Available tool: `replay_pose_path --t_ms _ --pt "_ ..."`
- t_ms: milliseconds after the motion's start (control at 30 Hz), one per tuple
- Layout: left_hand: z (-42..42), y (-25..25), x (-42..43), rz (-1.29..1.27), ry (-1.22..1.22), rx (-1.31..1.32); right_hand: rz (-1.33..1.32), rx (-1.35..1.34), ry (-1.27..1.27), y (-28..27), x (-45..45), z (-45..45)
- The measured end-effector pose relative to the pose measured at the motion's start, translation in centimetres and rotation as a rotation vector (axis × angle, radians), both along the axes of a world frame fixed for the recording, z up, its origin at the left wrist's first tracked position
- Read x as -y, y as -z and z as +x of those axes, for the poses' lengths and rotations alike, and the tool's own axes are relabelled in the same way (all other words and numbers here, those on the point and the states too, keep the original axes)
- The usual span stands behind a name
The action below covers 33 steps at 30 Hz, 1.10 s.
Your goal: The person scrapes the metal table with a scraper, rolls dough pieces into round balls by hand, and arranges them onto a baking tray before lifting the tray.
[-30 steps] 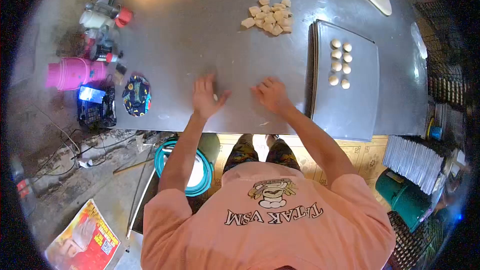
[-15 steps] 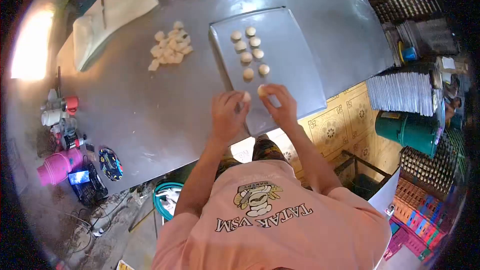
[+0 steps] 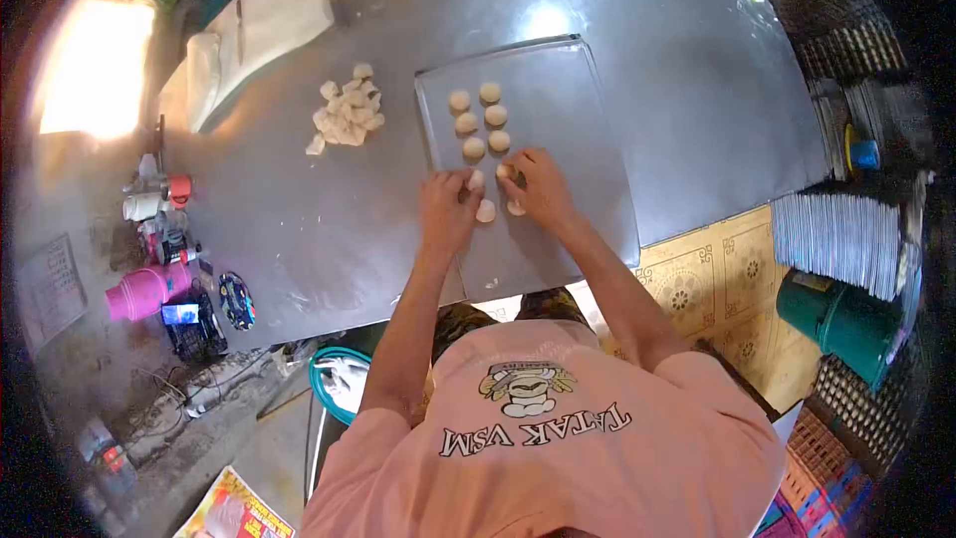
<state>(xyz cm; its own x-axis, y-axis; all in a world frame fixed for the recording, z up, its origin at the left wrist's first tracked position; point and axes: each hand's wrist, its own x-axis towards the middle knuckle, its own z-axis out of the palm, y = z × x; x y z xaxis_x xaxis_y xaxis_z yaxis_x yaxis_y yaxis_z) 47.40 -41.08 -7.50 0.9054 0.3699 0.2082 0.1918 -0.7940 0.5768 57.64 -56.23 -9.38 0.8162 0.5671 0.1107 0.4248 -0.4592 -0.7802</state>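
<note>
Pale round dough balls stand in two columns on a flat metal baking tray (image 3: 558,239). My left hand (image 3: 445,209) has its thumb and fingers closed around a dough ball (image 3: 477,179) in the left column. Opposite it, my right hand (image 3: 543,191) pinches another dough ball (image 3: 504,171) in the right column, partly covered by the fingers. Nearer to me, one dough ball (image 3: 486,211) sits beside the left fingertips, and another (image 3: 516,208) is partly under the right hand. The farther balls, such as this dough ball (image 3: 490,93), are untouched.
A heap of cut dough pieces (image 3: 349,115) lies left of the tray on the metal table (image 3: 289,209). A large dough sheet (image 3: 284,25) with a thin tool on it rests at the far left. Pink cups (image 3: 149,291) stand left; stacked trays (image 3: 836,239) and a green bin (image 3: 835,324) are right.
The two dough balls that were in my hands now rest on the tray at the near end of the columns. My hands have shifted to the pair just beyond. The camera view has moved.
</note>
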Motion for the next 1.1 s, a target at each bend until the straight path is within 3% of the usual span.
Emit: replay_pose_path --t_ms 100,167,300,367,400,467,533,567,667,733,800,833,900,967,1000,1067,1100 --pt "0.8 0.8 0.0 -0.013 0.018 -0.038 -0.009 -0.011 -0.094 0.7 -0.2 1.5" --pt "0.9 0.5 0.7 -0.167 -0.013 -0.101 -0.001 -0.035 -0.118 0.1 0.5 0.8" --pt "-1.0 -1.4 1.9 -0.180 -0.177 0.021 0.056 -0.035 -0.167 -2.1 2.8 -1.0" --pt "-2.4 -2.0 2.1 -0.137 0.034 -0.306 0.023 -0.011 -0.205 -1.8 3.8 -1.3" --pt "-2.9 -1.6 2.5 -0.136 0.026 -0.305 0.011 -0.059 -0.244 -0.5 3.9 -1.6" --pt "-3.1 0.3 2.8 0.035 0.020 -0.017 0.018 -0.097 -0.295 -0.6 3.4 -1.3" --pt "-2.3 2.9 4.1 0.041 0.045 0.029 0.053 -0.197 -0.187 -3.5 3.3 -1.7" --pt "-3.1 3.1 3.3 0.057 0.052 0.081 0.082 -0.202 -0.252 -2.9 2.7 -2.1" --pt "-2.5 -0.4 1.3 -0.030 0.010 0.091 -0.049 0.115 -0.264 -2.4 3.3 -0.7" --pt "-1.9 -0.2 -3.0 0.083 -0.272 0.112 -0.075 0.069 -0.072 -4.5 4.0 -2.0" --pt "-1.6 2.6 -12.4 -0.168 -0.586 0.045 -0.034 0.047 -0.029 -4.9 3.9 -3.2" --pt "-1.1 8.5 -18.9 -0.168 -0.809 0.313 -0.001 0.016 0.020 -5.0 3.5 -3.8" --pt "-0.3 12.3 -25.2 -0.192 -1.018 0.600 0.017 0.028 0.022 -5.2 1.7 -5.2" --pt "-0.9 8.1 -26.2 0.137 -0.676 -0.011 0.017 0.032 -0.002 -5.1 -0.6 -6.5" --pt "-1.4 7.1 -26.4 0.125 -0.688 0.001 0.039 -0.034 -0.035 -4.7 -2.2 -6.9" --pt "-3.8 5.0 -26.1 -0.396 -0.529 -0.046 0.066 -0.095 -0.078 -4.6 -6.1 -7.5" --pt "-5.4 2.6 -24.2 -0.392 -0.602 0.102 0.022 -0.098 -0.138 -4.8 -8.7 -7.4"
